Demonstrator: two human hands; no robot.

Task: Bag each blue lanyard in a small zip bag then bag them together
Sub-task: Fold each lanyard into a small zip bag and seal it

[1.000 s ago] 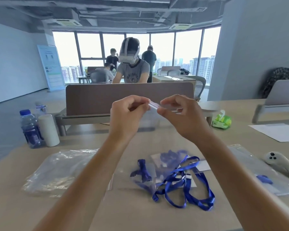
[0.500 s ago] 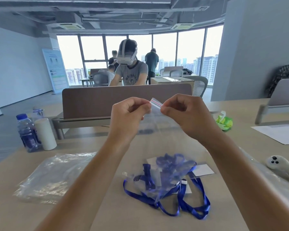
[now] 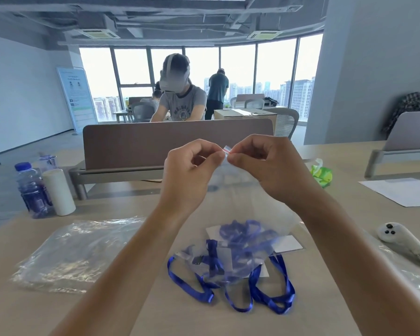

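I hold a clear zip bag (image 3: pixel 240 202) up in front of me by its striped top edge. My left hand (image 3: pixel 192 173) pinches the left side of that edge and my right hand (image 3: pixel 269 166) pinches the right side, fingertips almost touching. The bag hangs down toward the table. Below it lies a loose blue lanyard (image 3: pixel 264 294) in loops. Partly over it rests a small zip bag with a blue lanyard inside (image 3: pixel 238 248). White cards (image 3: pixel 287 243) peek out beneath.
A pile of clear bags (image 3: pixel 75 253) lies at the left. Behind it stand a water bottle (image 3: pixel 32 190) and a white cylinder (image 3: pixel 58 192). A white controller (image 3: pixel 403 243) sits at right, with paper (image 3: pixel 400 190) and a green packet (image 3: pixel 321 174) beyond. A person works behind the desk divider (image 3: pixel 175 141).
My hands have drawn closer together along the bag's top edge. The view has shifted slightly, so the lanyards on the table sit lower and more to the left.
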